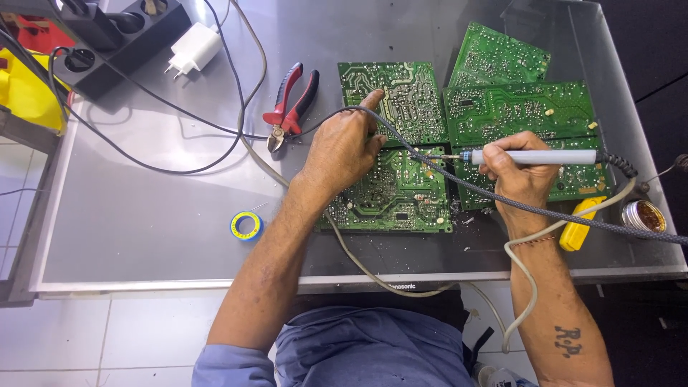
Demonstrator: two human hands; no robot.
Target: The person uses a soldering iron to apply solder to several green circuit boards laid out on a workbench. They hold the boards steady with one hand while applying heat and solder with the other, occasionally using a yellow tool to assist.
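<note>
Several green circuit boards lie solder side up on a grey flat panel. My left hand rests on the near board, its index finger stretched onto the far left board; whether it pinches solder wire I cannot tell. My right hand grips a pale grey soldering iron like a pen, its tip pointing left at the near board's upper edge. The iron's braided cable runs under my left hand and off to the right.
Red-handled cutters lie left of the boards. A blue and yellow tape roll sits near the front edge. A yellow tool and a round flux tin are at the right. A black power strip and a white charger are far left.
</note>
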